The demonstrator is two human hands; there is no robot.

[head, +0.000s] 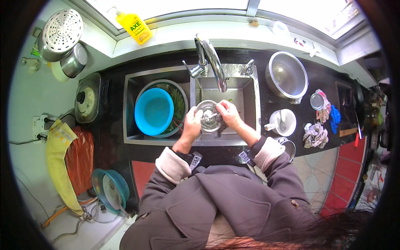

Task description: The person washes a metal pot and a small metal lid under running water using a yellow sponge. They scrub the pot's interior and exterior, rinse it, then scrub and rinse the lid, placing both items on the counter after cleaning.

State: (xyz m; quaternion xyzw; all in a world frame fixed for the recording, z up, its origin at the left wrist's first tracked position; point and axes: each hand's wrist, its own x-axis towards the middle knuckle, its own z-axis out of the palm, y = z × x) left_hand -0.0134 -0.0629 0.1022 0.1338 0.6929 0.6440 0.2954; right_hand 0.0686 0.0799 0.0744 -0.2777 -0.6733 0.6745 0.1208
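Over the right basin of the steel sink [256, 103] I hold a small shiny bowl [208, 124]. My left hand [192, 122] grips its left rim, thumb on top. On the other side my right hand [231, 114] has its fingers at the upper right rim. Bright patches inside the bowl may be reflections or water. Above it arches the chrome faucet [212, 59], and I cannot tell if water runs. In the left basin, a blue plastic bowl [154, 111] rests in a larger round basin [184, 97] with green leafy vegetables [178, 100].
Right of the sink stand a large steel pot [286, 75], a white mug [287, 122] with a spoon and a metal cup [289, 148]. Crumpled cloth [315, 135] lies beyond. A lidded electric pan [87, 98] sits at left. A yellow AXE bottle [134, 27] stands on the sill.
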